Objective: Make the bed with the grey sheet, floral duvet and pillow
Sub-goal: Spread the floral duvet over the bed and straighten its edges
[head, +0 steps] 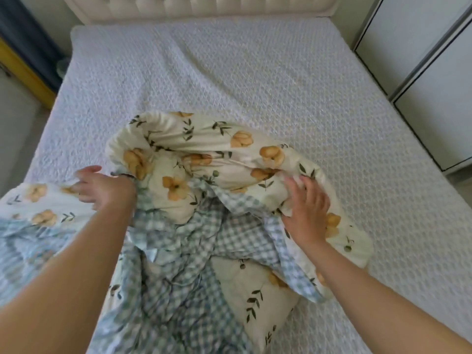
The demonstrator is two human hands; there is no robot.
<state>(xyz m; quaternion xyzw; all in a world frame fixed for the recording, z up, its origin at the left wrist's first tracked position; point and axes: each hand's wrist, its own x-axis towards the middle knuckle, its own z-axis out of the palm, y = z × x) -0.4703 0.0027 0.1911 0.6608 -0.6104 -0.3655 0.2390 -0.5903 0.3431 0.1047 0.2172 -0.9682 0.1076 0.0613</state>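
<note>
Duvet [204,146] in heap between left hand [102,191] grip and flat right hand [307,213]

Head-worn view from the foot of the bed [281,72]
We look forward and down towards the headboard [199,6], close above the floral duvet [204,139], through one wide-angle camera.

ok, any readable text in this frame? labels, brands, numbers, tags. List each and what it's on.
None readable.
floral duvet: flower print and a check underside only, no lettering or tag legible.
grey sheet: quilted texture, no text.
headboard and wardrobe doors: plain, no markings.
</note>
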